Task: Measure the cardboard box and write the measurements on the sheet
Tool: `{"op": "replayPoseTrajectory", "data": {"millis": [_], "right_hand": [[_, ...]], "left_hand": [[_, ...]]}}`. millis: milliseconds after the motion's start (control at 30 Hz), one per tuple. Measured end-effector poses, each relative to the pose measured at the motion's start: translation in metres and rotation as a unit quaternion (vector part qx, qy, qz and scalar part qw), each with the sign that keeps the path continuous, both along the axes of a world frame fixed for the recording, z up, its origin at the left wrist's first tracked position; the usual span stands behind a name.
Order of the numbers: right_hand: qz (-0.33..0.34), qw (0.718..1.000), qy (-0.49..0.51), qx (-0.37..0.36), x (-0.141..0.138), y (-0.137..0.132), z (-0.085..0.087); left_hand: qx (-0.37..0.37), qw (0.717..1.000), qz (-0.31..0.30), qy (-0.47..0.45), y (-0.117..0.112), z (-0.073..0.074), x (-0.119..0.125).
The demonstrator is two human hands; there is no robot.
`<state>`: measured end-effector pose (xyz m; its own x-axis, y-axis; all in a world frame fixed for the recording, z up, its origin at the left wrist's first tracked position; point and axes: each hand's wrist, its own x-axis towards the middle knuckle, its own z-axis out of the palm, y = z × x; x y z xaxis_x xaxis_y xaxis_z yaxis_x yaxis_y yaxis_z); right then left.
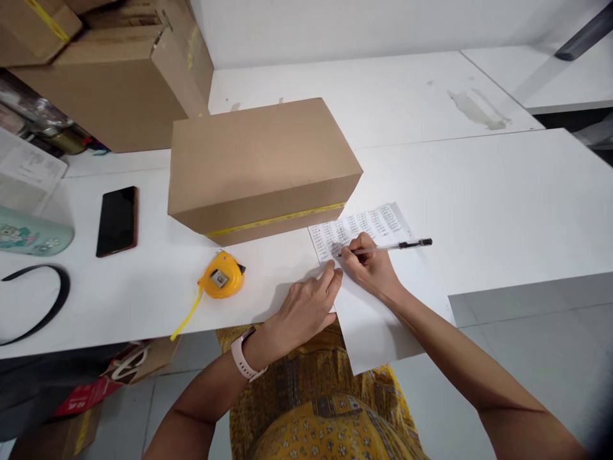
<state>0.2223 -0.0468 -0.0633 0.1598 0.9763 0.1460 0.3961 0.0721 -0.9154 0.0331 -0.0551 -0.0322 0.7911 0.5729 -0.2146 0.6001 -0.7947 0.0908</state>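
Note:
My right hand (371, 265) grips a pen (397, 245) with its tip on a white sheet of paper (383, 313) covered at the top in rows of small handwriting. The sheet hangs over the table's front edge. My left hand (306, 306), with a pink watch on the wrist, lies flat with fingers stretched out, pressing the sheet's left edge. Just behind the hands stands a closed cardboard box (258, 166) with a yellow tape measure strip along its front lower edge. A yellow tape measure case (221, 276) lies left of my left hand, its tape trailing off the table.
A black phone (117, 220) lies on the white table (502, 211) at left, near a pale green patterned case (29, 233) and a black strap (43, 300). Larger cardboard boxes (119, 70) are stacked at the back left. Bags and boxes sit on the floor below.

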Motion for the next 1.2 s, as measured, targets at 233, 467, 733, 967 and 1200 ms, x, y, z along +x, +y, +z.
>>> {"op": "replayPoseTrajectory", "data": {"millis": [233, 467, 733, 967, 1200], "right_hand": [[0.005, 1.000, -0.005, 0.006, 0.0010, 0.0001, -0.0046], [0.004, 1.000, -0.002, 0.003, 0.0015, -0.0011, -0.0056], [-0.016, 1.000, 0.006, 0.004, 0.0022, -0.0009, -0.0080], [-0.013, 1.000, -0.013, 0.016, 0.0018, -0.0003, -0.0079], [-0.015, 1.000, -0.012, 0.015, 0.0009, -0.0003, -0.0063]], "left_hand": [[-0.011, 1.000, -0.004, 0.010, 0.0017, 0.0038, 0.0016], [-0.017, 1.000, -0.004, 0.011, 0.0016, 0.0044, 0.0005], [-0.022, 1.000, 0.000, 0.004, 0.0017, 0.0034, 0.0014], [-0.013, 1.000, -0.002, 0.006, 0.0013, 0.0047, 0.0011], [-0.019, 1.000, 0.007, 0.004, 0.0007, 0.0041, 0.0008]]}}
